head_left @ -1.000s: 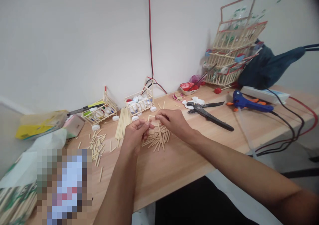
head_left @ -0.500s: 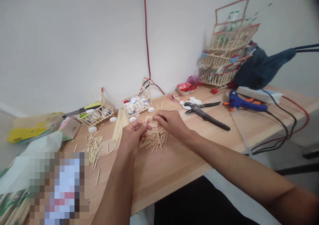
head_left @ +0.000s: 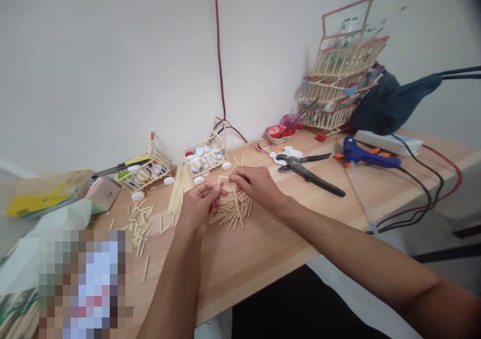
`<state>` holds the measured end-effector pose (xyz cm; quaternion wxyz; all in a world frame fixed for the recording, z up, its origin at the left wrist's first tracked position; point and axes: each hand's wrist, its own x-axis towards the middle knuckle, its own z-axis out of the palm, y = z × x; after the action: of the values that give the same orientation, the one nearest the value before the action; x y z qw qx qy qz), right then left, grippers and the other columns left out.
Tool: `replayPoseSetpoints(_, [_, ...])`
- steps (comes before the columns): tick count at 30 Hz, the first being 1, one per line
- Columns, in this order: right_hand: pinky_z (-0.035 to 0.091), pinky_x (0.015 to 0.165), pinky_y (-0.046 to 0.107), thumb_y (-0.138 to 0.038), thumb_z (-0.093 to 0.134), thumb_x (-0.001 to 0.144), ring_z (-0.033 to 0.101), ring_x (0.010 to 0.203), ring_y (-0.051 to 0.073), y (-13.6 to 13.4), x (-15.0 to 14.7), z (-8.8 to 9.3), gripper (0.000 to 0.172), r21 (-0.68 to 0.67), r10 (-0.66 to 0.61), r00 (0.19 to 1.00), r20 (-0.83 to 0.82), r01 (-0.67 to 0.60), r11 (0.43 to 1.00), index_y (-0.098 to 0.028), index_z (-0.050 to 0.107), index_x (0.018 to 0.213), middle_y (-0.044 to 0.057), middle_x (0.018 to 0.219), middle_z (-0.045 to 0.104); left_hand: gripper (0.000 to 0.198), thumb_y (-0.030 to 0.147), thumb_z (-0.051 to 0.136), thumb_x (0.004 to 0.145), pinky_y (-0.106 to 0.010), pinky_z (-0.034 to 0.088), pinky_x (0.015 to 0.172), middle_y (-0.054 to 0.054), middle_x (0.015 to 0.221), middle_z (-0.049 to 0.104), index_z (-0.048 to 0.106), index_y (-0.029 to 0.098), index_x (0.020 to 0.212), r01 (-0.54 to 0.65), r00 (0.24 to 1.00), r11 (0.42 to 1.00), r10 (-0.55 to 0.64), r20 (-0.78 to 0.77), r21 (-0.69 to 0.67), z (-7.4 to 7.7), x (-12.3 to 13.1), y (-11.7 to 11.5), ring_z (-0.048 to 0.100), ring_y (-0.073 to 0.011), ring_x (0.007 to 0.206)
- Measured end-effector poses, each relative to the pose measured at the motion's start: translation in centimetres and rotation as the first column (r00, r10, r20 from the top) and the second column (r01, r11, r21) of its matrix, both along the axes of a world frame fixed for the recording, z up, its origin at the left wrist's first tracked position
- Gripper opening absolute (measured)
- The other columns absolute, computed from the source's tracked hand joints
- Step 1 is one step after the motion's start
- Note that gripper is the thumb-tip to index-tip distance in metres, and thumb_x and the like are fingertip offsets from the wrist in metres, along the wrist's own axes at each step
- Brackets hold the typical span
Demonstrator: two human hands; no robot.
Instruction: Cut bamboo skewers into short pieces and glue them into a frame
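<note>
Between my two hands two short wooden sticks (head_left: 224, 178) meet at an angle. My left hand (head_left: 201, 201) pinches one stick between thumb and fingers. My right hand (head_left: 257, 184) grips the other stick at its end with the thumb and forefinger. Right below them on the table lies a loose pile of cut wooden sticks (head_left: 237, 214), partly hidden by my hands. Long uncut sticks (head_left: 180, 189) lie just beyond my left hand. More short sticks (head_left: 141, 226) are scattered farther left.
Two small stick-built carts (head_left: 205, 158) with bottle caps stand by the wall. A black cutter (head_left: 310, 171) and a blue glue gun (head_left: 368, 153) with a cable lie on the right. Behind are a dish of red paint (head_left: 278, 133) and stacked stick baskets (head_left: 338, 86).
The view has shifted very slightly. Both hands keep the same pinch on the two sticks, with hardly any movement.
</note>
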<state>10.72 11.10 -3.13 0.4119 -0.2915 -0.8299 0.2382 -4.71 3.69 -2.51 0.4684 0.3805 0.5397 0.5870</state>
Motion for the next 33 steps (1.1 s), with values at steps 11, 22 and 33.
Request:
replayPoseSetpoints(11, [0.033, 0.060, 0.019, -0.021, 0.054, 0.089, 0.051, 0.056, 0.008, -0.01, -0.06, 0.09, 0.020, -0.005, -0.001, 1.000, -0.006, 0.001, 1.000, -0.016, 0.062, 0.071, -0.003, 0.059, 0.059, 0.032, 0.038, 0.082, 0.056, -0.018, 0.029, 0.038, -0.002, 0.061, 0.062, 0.066, 0.012, 0.067, 0.006, 1.000, 1.000, -0.006, 0.000, 0.005, 0.03, 0.10, -0.01, 0.042, -0.0054, 0.045])
replayPoseSetpoints(22, [0.033, 0.060, 0.019, -0.021, 0.054, 0.088, 0.052, 0.057, 0.008, 0.00, 0.09, 0.20, 0.018, -0.025, -0.001, 1.000, 0.005, 0.001, 1.000, -0.015, 0.063, 0.073, -0.003, 0.060, 0.061, 0.034, 0.039, 0.082, 0.055, -0.018, 0.029, 0.039, -0.002, 0.062, 0.062, 0.065, 0.012, 0.066, 0.000, 1.000, 1.000, 0.000, 0.008, -0.013, 0.05, -0.02, -0.04, 0.043, -0.0055, 0.045])
replayPoseSetpoints(33, [0.034, 0.060, 0.019, -0.022, 0.053, 0.089, 0.052, 0.057, 0.008, -0.03, 0.05, 0.18, 0.020, -0.044, 0.012, 1.000, -0.005, -0.012, 0.999, -0.016, 0.063, 0.073, -0.003, 0.060, 0.061, 0.033, 0.038, 0.082, 0.055, -0.018, 0.030, 0.040, -0.004, 0.066, 0.064, 0.064, 0.012, 0.066, -0.010, 1.000, 1.000, 0.010, 0.010, 0.001, 0.12, 0.15, -0.09, 0.044, -0.0057, 0.046])
